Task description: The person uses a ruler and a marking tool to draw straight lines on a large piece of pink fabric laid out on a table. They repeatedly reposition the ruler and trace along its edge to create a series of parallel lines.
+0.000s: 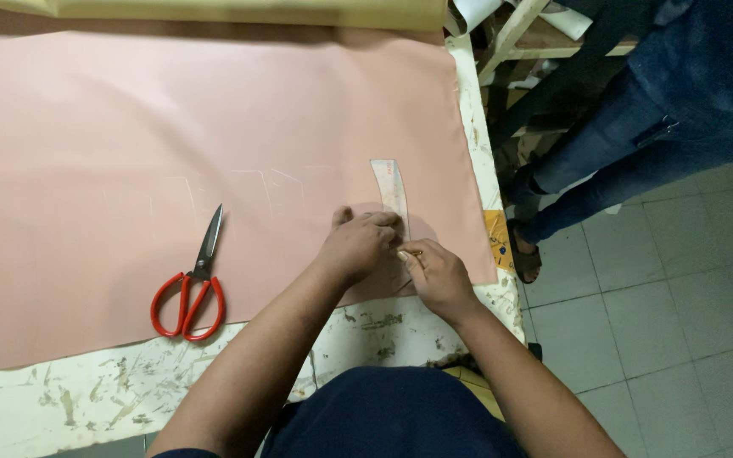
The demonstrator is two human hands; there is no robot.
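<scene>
Both hands (356,244) on curved template (392,190)

A smooth, matt pink cloth (171,153) is spread over a counter (86,394) whose white paint is chipped and scuffed, with a rough look. Scissors (193,284) with dull grey metal blades and glossy red plastic-looking handles are laid on the cloth. A curved, pale template (392,191), stiff like card or plastic, is pressed flat. The floor (663,339) is tiled in pale, faintly glossy squares.
</scene>
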